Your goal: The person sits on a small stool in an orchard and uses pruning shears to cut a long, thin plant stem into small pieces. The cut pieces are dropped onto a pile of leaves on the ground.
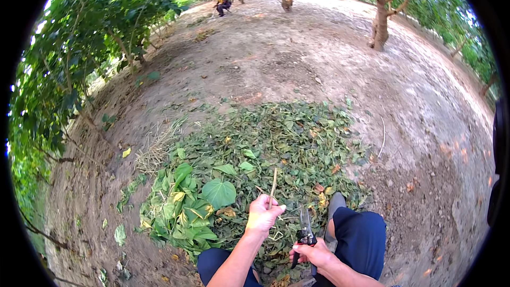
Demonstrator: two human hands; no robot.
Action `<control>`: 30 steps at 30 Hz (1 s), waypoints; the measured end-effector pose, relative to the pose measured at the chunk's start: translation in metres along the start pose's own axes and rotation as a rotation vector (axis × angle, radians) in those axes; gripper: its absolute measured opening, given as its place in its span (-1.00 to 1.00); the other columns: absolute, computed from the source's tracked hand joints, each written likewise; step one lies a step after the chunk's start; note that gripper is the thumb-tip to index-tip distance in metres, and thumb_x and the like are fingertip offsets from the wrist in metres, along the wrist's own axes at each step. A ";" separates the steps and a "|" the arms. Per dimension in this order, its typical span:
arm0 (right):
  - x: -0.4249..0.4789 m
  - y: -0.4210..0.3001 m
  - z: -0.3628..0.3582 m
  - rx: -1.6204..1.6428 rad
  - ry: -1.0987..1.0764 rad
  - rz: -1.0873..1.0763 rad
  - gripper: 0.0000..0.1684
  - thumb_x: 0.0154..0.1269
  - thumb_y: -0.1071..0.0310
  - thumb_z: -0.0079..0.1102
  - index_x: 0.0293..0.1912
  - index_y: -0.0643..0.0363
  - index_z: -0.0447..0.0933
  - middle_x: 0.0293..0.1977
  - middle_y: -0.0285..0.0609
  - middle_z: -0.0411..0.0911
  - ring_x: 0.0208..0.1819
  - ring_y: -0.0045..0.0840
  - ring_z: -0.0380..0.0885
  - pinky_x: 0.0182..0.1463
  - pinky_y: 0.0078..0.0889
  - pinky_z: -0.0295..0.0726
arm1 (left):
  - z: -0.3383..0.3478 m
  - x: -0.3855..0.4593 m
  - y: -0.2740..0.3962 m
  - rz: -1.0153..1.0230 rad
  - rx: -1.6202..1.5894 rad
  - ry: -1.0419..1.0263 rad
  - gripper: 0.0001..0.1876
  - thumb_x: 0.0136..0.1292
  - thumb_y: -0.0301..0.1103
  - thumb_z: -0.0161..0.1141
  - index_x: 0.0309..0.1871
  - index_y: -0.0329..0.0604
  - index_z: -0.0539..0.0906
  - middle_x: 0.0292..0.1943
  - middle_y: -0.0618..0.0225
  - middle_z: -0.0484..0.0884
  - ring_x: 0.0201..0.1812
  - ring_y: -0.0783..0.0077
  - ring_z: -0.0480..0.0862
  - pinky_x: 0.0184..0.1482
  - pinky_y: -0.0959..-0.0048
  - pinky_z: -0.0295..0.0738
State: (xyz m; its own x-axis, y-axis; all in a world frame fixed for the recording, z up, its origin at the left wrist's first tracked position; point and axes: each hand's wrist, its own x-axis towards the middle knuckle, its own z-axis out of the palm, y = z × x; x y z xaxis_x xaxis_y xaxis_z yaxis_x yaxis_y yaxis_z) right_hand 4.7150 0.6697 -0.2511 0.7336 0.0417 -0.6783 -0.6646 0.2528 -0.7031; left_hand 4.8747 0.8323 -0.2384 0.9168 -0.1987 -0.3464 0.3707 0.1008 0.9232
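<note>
Between thumb and fingers, my left hand (263, 214) grips a short woody stick (274, 181) that points away from me. My right hand (316, 256) is closed around the handles of pruning shears (305, 231), whose blades point forward and look parted. A few inches separate the blades from the stick. Under both hands spreads a bed of wilted green leaves (291, 135). Fresher large leaves (187, 215) are heaped left of my left hand, one broad round leaf (219, 193) among them.
A bundle of thin cut stalks (157, 149) lies at the pile's left edge. My right shoe (336, 203) rests beside the leaves. Leafy trees (79, 40) line the left, with a trunk (380, 24) at far right. Another person (222, 4) sits in the distance.
</note>
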 end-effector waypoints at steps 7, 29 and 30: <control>0.014 -0.006 0.026 -0.117 -0.015 0.023 -0.78 0.53 0.31 0.31 0.00 0.26 0.67 -0.18 -0.05 0.82 -0.18 -0.42 0.84 -0.20 -0.44 0.75 | -0.027 -0.003 -0.004 0.169 0.242 0.005 -0.72 0.17 -0.60 0.50 -0.20 -0.18 0.57 -0.38 0.46 0.62 -0.38 0.61 0.57 -0.31 0.49 0.53; 0.046 -0.129 0.088 -0.243 -0.213 -0.293 -0.77 0.38 0.40 0.33 -0.01 0.27 0.67 -0.22 -0.17 0.78 -0.27 -0.51 0.76 -0.24 -0.49 0.66 | -0.045 -0.011 0.025 0.275 0.374 0.209 -0.49 0.25 -0.04 0.63 -0.15 -0.37 0.68 -0.34 0.23 0.77 -0.43 0.50 0.75 -0.51 0.42 0.66; 0.050 -0.129 0.088 -0.272 -0.227 -0.309 -0.79 0.38 0.40 0.33 -0.04 0.27 0.68 -0.23 -0.17 0.78 -0.28 -0.51 0.75 -0.26 -0.48 0.64 | -0.044 -0.010 0.029 0.210 0.284 0.175 -0.48 0.24 -0.02 0.63 -0.15 -0.37 0.68 -0.33 0.22 0.77 -0.43 0.50 0.75 -0.50 0.42 0.66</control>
State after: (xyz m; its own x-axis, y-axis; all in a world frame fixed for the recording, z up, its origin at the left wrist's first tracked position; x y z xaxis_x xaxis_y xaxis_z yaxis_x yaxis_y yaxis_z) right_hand 4.8503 0.7242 -0.1755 0.8955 0.2227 -0.3854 -0.4006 0.0255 -0.9159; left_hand 4.8826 0.8807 -0.2151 0.9888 -0.0304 -0.1459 0.1394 -0.1571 0.9777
